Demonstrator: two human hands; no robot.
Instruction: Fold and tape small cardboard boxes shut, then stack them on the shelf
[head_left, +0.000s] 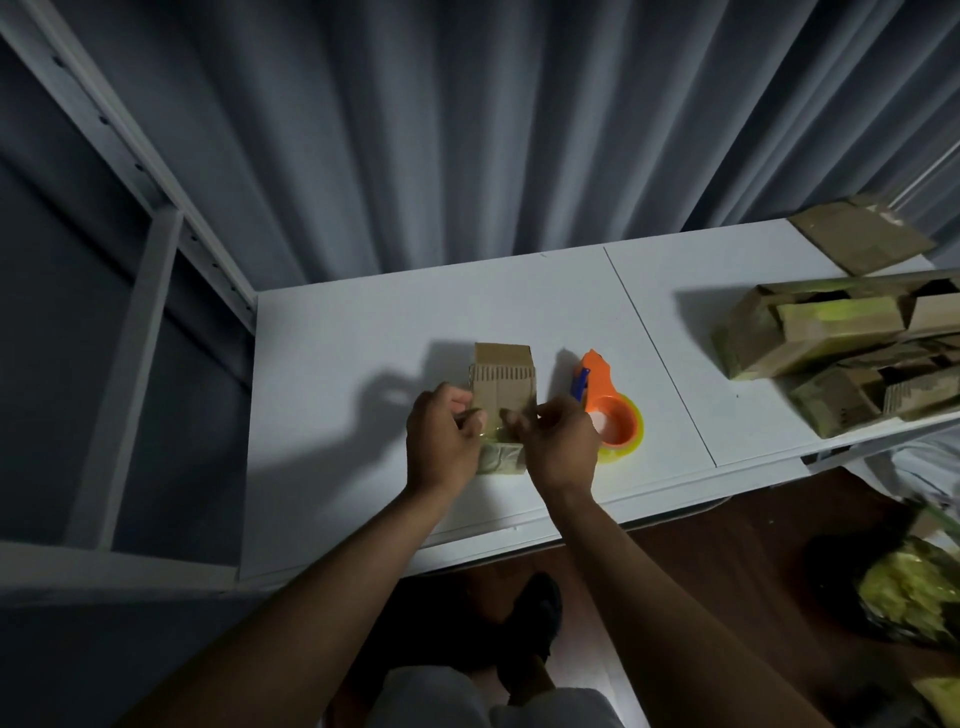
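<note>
The box is sitting on the counter with its near end between both hands; the left hand is gripping that end from its side, while the right hand is pinching what looks like clear tape over the flap. Pressing the strip flat from the middle outward should be sealing it without wrinkles. The dispenser is lying just beyond the right fingers; more boxes are piling well off to the right
</note>
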